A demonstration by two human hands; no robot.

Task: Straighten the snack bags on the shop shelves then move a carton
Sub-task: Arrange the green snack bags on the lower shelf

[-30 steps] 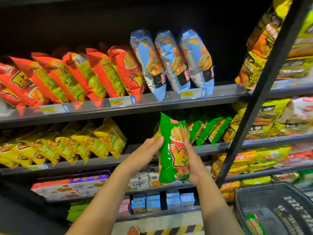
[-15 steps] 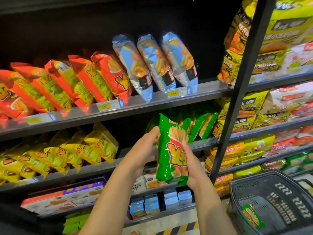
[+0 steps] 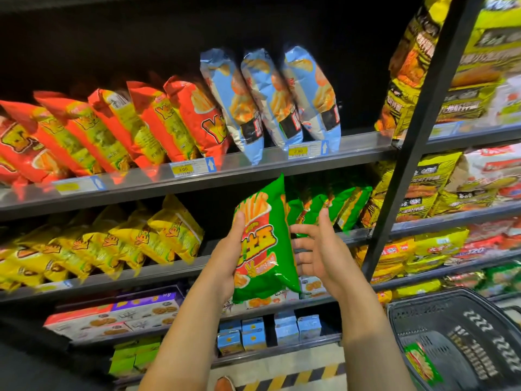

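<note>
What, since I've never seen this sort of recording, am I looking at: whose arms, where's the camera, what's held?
No machine here: these are a person's bare arms, filmed by one wide-angle camera worn on the head, looking forward and down, so there is only this view. The left hand grips a green snack bag by its left edge, thumb on the front. The right hand is open, fingers spread beside the bag's right edge. Behind are shop shelves: red bags and blue bags above, yellow bags and more green bags at hand level, small blue cartons lower down. A dark basket sits at bottom right.
</note>
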